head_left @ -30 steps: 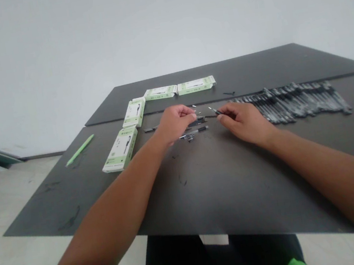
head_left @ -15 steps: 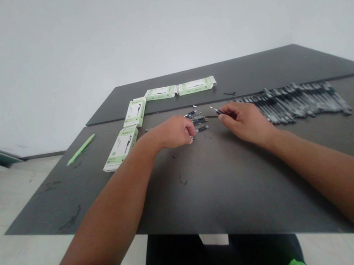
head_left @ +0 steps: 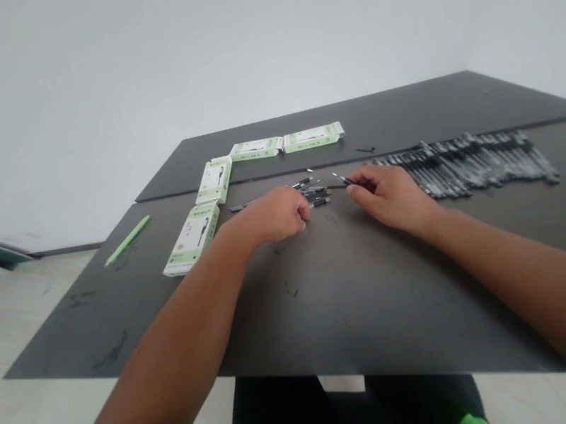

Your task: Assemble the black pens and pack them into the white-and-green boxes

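My left hand (head_left: 273, 215) rests on the dark table (head_left: 338, 289) with its fingers curled, pinching at a small black pen part I cannot make out. Several loose black pens and parts (head_left: 313, 191) lie just beyond its fingertips. My right hand (head_left: 387, 192) is closed around a thin black pen (head_left: 341, 179) whose silver tip points left and up, toward the loose parts.
A long row of black pens (head_left: 473, 162) lies at the right. Several green-and-white boxes (head_left: 193, 238) sit at the left and back, (head_left: 312, 136) among them. A green pen (head_left: 127, 239) lies near the left edge. A second dark table (head_left: 406, 110) stands behind.
My left hand dropped from above the loose pens to the table surface and curled over a part. The right hand stayed in place with its pen.
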The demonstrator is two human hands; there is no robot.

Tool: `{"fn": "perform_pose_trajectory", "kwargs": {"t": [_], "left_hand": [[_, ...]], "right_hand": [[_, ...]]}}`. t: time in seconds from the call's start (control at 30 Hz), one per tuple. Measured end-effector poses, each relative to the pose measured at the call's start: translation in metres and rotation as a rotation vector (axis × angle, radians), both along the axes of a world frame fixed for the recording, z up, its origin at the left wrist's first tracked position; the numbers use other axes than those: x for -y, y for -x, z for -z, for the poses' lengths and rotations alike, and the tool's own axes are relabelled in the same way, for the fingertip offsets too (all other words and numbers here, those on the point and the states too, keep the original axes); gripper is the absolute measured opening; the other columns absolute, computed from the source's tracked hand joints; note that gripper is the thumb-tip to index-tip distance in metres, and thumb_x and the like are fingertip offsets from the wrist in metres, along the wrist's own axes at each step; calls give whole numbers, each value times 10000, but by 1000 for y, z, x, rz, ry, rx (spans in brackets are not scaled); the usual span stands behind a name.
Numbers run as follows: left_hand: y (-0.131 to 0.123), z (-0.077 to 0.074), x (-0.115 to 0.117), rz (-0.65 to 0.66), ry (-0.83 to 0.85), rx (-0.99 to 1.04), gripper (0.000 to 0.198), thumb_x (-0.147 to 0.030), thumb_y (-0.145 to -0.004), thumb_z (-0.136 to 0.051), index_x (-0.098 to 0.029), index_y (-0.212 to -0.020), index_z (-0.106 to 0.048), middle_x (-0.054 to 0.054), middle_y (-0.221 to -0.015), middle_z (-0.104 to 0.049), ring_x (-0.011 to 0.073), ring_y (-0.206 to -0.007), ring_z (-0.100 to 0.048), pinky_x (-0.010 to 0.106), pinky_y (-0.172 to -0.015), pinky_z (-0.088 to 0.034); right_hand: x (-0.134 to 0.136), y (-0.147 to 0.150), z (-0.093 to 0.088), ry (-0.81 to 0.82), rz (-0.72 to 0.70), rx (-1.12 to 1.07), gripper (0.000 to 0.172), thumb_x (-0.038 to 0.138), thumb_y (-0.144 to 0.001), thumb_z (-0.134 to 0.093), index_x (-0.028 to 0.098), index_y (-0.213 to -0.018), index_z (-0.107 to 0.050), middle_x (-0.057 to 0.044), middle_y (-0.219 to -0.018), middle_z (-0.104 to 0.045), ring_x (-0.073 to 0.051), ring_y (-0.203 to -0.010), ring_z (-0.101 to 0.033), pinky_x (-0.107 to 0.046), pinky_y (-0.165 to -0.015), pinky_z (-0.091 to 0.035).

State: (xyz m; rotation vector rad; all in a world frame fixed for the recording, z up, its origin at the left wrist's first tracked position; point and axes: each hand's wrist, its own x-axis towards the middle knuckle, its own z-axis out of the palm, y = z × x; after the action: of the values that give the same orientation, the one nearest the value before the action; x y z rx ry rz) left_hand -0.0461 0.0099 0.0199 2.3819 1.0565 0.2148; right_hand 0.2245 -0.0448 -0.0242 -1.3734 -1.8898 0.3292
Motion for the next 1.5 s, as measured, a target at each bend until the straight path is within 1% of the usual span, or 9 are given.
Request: {"fn": "perform_pose_trajectory", "kwargs": {"t": [0.2, 0.4, 0.6, 0.7, 0.83, 0.93, 1.07, 1.27, 1.5], "left_hand": [[1, 0, 0, 6, -59, -81, 165, -117, -714, -807, -232, -806, -881, 47, -770, -806, 216, -694, -702, 323, -672, -435], [3, -2, 0, 1, -15, -68, 175, -90, -708, -789, -228, -778, -872, 52, -783, -809, 226, -718, -709, 336, -723, -456], [6, 3, -3, 38, -69, -99, 147, -103, -769, -737, -219, -732, -820, 42, -729, -764, 208, -673, -648, 328, -685, -405], [7, 3, -4, 53, -109, -88, 137, -109, -807, -724, -217, -757, -792, 51, -781, -764, 212, -704, -632, 325, -694, -391], [-1, 2, -2, -44, -111, 93, 96, -145, -899, -708, -206, -846, -758, 47, -790, -748, 209, -729, -641, 317, -709, -415], [-14, 10, -1, -189, 45, 361, 80, -149, -967, -660, -200, -929, -709, 7, -719, -705, 157, -611, -632, 291, -642, -440], [-31, 31, -3, -343, 259, 759, 35, -150, -988, -687, -180, -999, -701, -8, -766, -684, 106, -568, -626, 248, -561, -471], [-40, 52, -5, -314, 486, 1024, 65, -179, -997, -725, -157, -1056, -741, -19, -720, -643, 95, -572, -578, 233, -542, -468], [-46, 55, 0, -299, 529, 1040, 77, -214, -995, -762, -152, -1037, -743, -24, -736, -653, 79, -553, -565, 227, -527, -453]], "right_hand": [[1, 2, -1, 10, -4, -10, 186, 351, -1009, -670, 219, -948, -787, -75, -902, -830, -268, -825, -738, -395, -776, -512], [1, 1, 0, 15, -19, -18, 180, 354, -1009, -673, 225, -950, -784, -71, -912, -827, -273, -843, -746, -398, -785, -524], [0, 1, 1, 10, -22, -20, 179, 358, -1007, -673, 227, -939, -774, -69, -897, -823, -272, -830, -742, -405, -787, -520], [0, 1, 1, 10, -22, -12, 180, 353, -1007, -667, 223, -946, -776, -67, -882, -812, -265, -822, -733, -398, -786, -512], [1, 2, -1, 3, -25, -1, 177, 349, -1001, -668, 221, -945, -776, -66, -864, -802, -258, -803, -717, -389, -768, -498], [1, 3, -2, -1, -37, -3, 177, 349, -1001, -664, 225, -941, -775, -64, -862, -803, -255, -801, -710, -382, -760, -496], [2, 3, -2, -10, -45, 9, 185, 349, -1002, -658, 221, -958, -785, -63, -860, -801, -251, -793, -703, -375, -749, -490], [2, 2, -1, -3, -61, 27, 190, 343, -1006, -645, 219, -941, -772, -57, -842, -778, -237, -773, -678, -363, -728, -462], [3, 3, -2, 8, -94, 26, 187, 332, -994, -642, 213, -933, -773, -48, -824, -756, -225, -749, -655, -359, -722, -451]]}}
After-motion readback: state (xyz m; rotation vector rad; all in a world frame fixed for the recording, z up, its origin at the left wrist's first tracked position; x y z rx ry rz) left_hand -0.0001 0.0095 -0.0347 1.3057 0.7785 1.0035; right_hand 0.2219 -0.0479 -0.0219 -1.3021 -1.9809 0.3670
